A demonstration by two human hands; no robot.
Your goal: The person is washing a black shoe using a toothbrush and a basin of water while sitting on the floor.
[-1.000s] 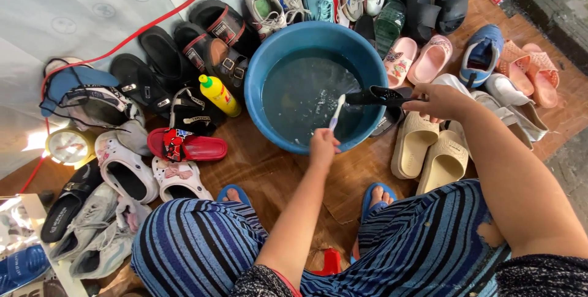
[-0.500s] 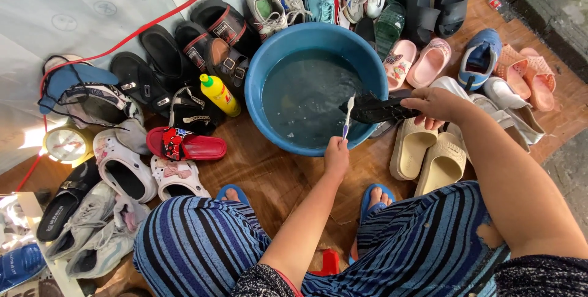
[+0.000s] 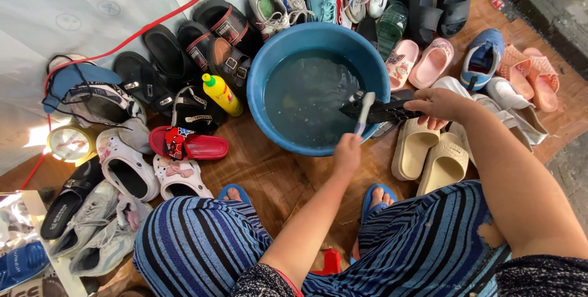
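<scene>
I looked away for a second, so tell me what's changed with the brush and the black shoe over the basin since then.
The left hand has drawn the brush back along the black shoe towards the basin's near rim. The right hand keeps holding the shoe over the water. The yellow bottle and the surrounding footwear lie as before.

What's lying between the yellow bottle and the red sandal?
In the head view, a black strappy sandal lies between the yellow bottle and the red sandal, left of the blue basin.
</scene>
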